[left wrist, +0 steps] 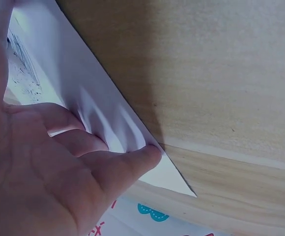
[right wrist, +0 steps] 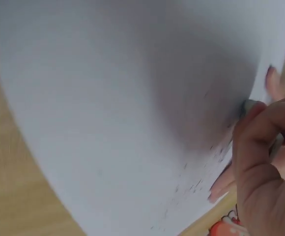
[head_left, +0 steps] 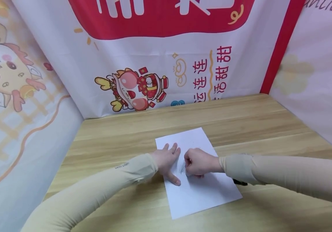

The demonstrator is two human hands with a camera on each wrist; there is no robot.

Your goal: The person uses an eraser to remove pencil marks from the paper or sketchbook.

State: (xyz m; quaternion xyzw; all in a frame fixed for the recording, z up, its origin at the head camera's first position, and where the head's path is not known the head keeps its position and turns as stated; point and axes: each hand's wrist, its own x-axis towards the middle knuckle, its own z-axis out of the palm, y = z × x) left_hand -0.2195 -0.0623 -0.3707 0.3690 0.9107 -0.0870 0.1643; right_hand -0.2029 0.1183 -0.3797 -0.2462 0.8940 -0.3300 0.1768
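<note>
A white sheet of paper (head_left: pixel 212 190) lies on the wooden table, with grey pencil marks (head_left: pixel 182 167) near its middle. My left hand (head_left: pixel 167 161) rests flat on the sheet's left side, fingers spread and thumb apart. In the right wrist view, my right hand (right wrist: pixel 265 167) pinches a small pale eraser (right wrist: pixel 249 105) with a darkened end against the paper; the fingers hide most of it. Dark crumbs (right wrist: pixel 196 186) are scattered on the sheet beside that hand. The left wrist view shows shaded pencil strokes (left wrist: pixel 24 61) beyond the left thumb.
Under the right forearm a black object (head_left: pixel 239 182) shows partly; its kind is hidden. The wooden table (head_left: pixel 119 135) runs back to a printed cloth backdrop (head_left: pixel 154 54). More printed cloth hangs on the left and right sides.
</note>
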